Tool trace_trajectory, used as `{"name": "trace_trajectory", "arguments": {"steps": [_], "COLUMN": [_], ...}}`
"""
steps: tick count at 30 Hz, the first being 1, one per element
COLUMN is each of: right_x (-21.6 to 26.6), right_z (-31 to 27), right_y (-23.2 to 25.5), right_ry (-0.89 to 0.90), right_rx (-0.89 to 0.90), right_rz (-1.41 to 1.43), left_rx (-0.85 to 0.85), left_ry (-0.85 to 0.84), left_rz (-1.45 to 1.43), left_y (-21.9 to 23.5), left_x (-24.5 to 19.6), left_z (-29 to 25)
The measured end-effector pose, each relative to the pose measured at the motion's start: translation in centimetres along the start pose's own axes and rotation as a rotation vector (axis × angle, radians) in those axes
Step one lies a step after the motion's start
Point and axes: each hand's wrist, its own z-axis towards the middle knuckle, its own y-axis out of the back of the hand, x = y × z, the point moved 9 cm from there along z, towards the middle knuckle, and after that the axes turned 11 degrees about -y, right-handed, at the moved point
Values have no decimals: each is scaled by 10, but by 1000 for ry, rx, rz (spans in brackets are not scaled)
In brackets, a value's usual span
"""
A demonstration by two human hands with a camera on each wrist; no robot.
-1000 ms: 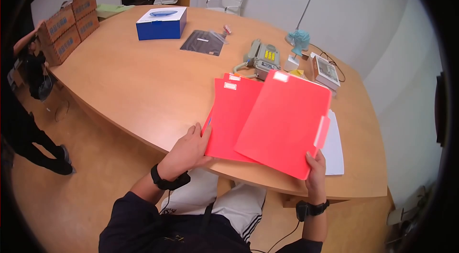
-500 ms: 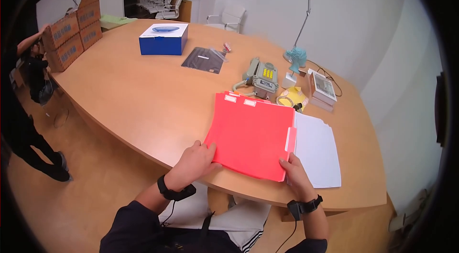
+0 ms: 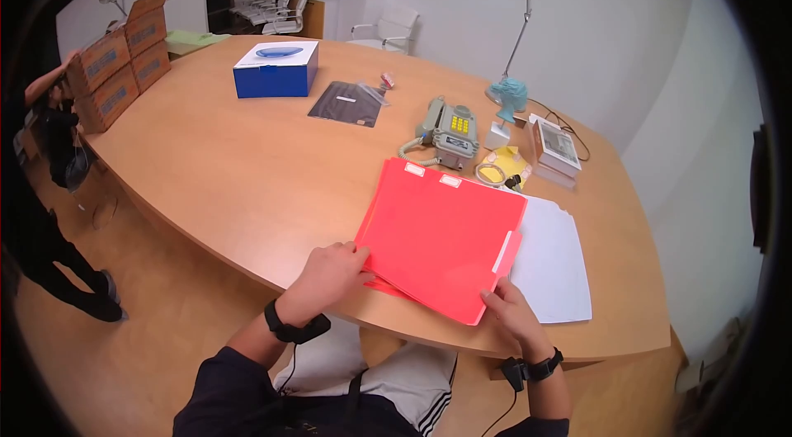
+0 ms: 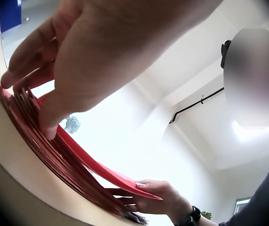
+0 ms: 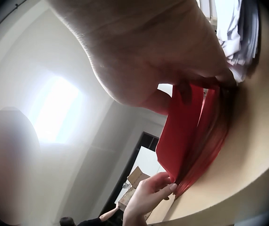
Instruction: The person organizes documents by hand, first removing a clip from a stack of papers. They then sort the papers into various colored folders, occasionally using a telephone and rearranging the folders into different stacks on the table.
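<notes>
A stack of red folders [image 3: 445,231] with white labels lies at the table's near edge, its top folder turned a little from those below. My left hand [image 3: 330,274] rests at the stack's left near corner; in the left wrist view its fingers and thumb [image 4: 49,113] lie against the layered folder edges. At the right near corner my right hand [image 3: 513,311] pinches the top folder, thumb above. The right wrist view shows that red folder [image 5: 179,132] lifted slightly off the others. White papers [image 3: 551,259] lie right of the stack.
Behind the stack stand a grey telephone [image 3: 452,133], a yellow item [image 3: 505,163], a teal figure [image 3: 509,95], a lamp [image 3: 525,20] and a book box [image 3: 557,146]. Farther left are a dark sheet [image 3: 346,103], a blue box [image 3: 276,74] and cartons [image 3: 115,66] touched by another person.
The top folder came down from its raised, tilted position onto the stack, then shifted slightly right. My right hand moved left and down with it; my left hand stayed at the left corner.
</notes>
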Motion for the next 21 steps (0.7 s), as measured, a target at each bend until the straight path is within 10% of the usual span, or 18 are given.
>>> {"name": "trace_trajectory", "arguments": {"steps": [7, 16, 21], "right_x": [60, 96, 98], "right_z": [13, 65, 68], "right_y": [40, 21, 3], "right_ry": [198, 287, 311], "right_rx": [-67, 154, 271], "right_rz": [259, 592, 511], "left_rx": [229, -180, -437], "left_ry": [-92, -244, -5], "left_rz": [-152, -644, -832], "left_y": [27, -21, -71], "left_x": [32, 52, 122], "left_z": [45, 156, 163]}}
